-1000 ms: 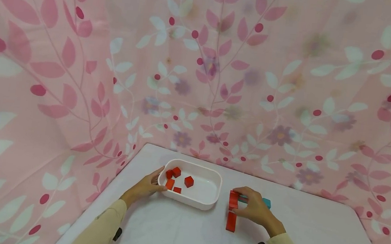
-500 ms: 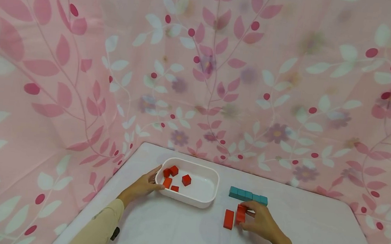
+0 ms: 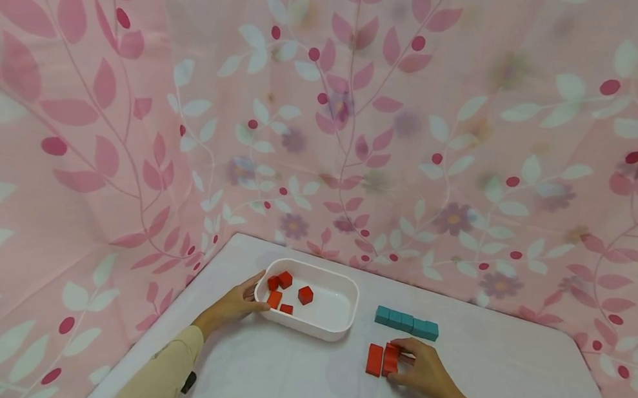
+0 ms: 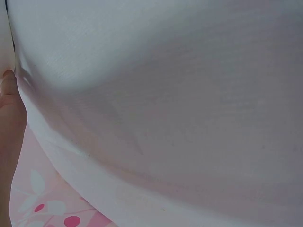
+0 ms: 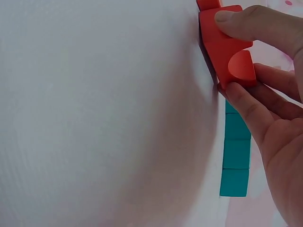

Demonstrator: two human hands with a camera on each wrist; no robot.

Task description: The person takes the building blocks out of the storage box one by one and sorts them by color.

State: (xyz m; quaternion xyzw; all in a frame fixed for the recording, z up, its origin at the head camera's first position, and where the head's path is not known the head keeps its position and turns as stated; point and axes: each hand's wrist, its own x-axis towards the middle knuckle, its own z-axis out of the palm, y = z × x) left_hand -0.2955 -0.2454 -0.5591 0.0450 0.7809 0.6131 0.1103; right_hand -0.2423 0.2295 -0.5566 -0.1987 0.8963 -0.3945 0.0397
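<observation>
The right hand (image 3: 424, 373) pinches a red block (image 3: 391, 359) between thumb and fingers, holding it on the white table (image 3: 288, 377) just beside a second red block (image 3: 375, 360) on its left. A row of teal blocks (image 3: 406, 322) lies just beyond the hand. The left hand (image 3: 233, 304) grips the near left rim of the white tray (image 3: 334, 331), thumb over the edge. Inside the tray lie loose red cubes (image 3: 305, 295), well apart from the right hand. Pink leaf-print cloth (image 3: 326, 128) hangs behind.
</observation>
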